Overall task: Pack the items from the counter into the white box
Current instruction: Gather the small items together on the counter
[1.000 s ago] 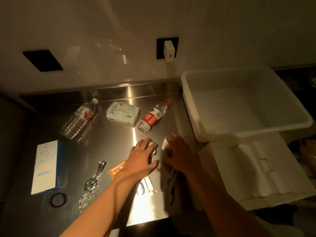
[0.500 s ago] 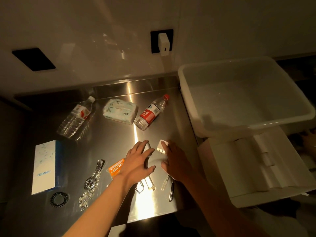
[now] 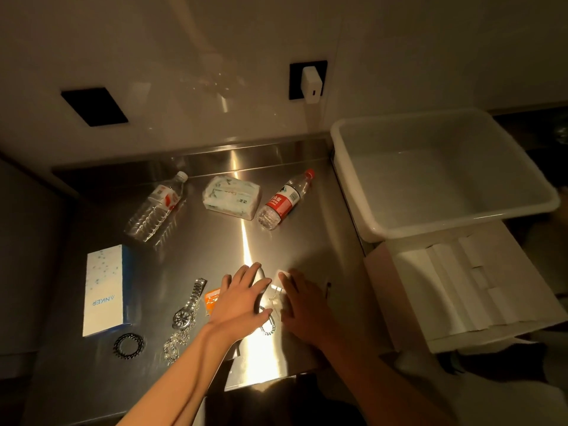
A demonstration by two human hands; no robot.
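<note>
Hands flat on counter (image 3: pixel 215 247): left hand (image 3: pixel 242 298) and right hand (image 3: pixel 302 305) spread, nothing grasped. Picking not begun; white box (image 3: pixel 347 133) empty. Small white item (image 3: pixel 281 276) judged next; pinch needed.

Two water bottles (image 3: pixel 155 207) (image 3: pixel 284 199), one tissue pack (image 3: pixel 231 198), one watch (image 3: pixel 187 305), one white tub (image 3: pixel 442 173), two hands (image 3: pixel 239 299) (image 3: pixel 302 302).

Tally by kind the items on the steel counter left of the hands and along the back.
Clear plastic water bottles: 2 (white cap, red cap)
Soft tissue pack: 1
White-and-blue Anker box: 1
Silver metal wristwatch: 1
Black beaded bracelet: 1
Total: 6
</note>
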